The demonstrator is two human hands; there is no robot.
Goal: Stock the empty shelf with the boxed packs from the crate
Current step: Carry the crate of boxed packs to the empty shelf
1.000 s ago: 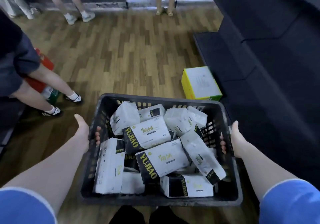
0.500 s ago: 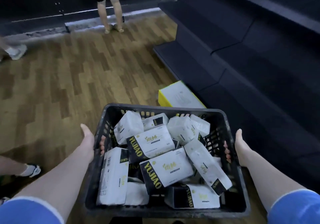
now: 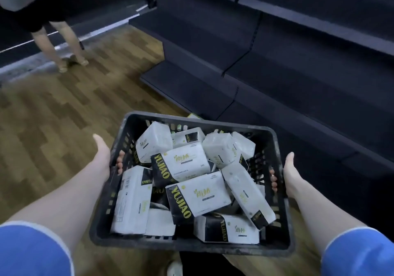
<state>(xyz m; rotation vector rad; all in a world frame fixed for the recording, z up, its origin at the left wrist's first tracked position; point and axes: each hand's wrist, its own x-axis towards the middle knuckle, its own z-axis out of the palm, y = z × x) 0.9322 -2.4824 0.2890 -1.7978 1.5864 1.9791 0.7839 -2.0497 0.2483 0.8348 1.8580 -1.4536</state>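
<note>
I carry a black plastic crate (image 3: 187, 244) in front of me at waist height. It holds several white and black packs (image 3: 197, 192) marked YUJIAO, piled loosely. My left hand (image 3: 104, 158) grips the crate's left wall, with fingertips poking through the slots. My right hand (image 3: 287, 173) grips the right wall the same way. Dark empty shelves (image 3: 298, 79) rise in tiers ahead and to the right, the lowest tier just beyond the crate.
Wooden floor (image 3: 64, 116) spreads to the left. A person's legs (image 3: 66, 45) stand at the far left by another dark shelf unit. A sliver of a yellow-edged box (image 3: 194, 116) peeks out behind the crate's far rim.
My view has swung right toward the dark shelves, which now fill the right half. The yellow box has almost vanished behind the crate. Both hands keep their grip.
</note>
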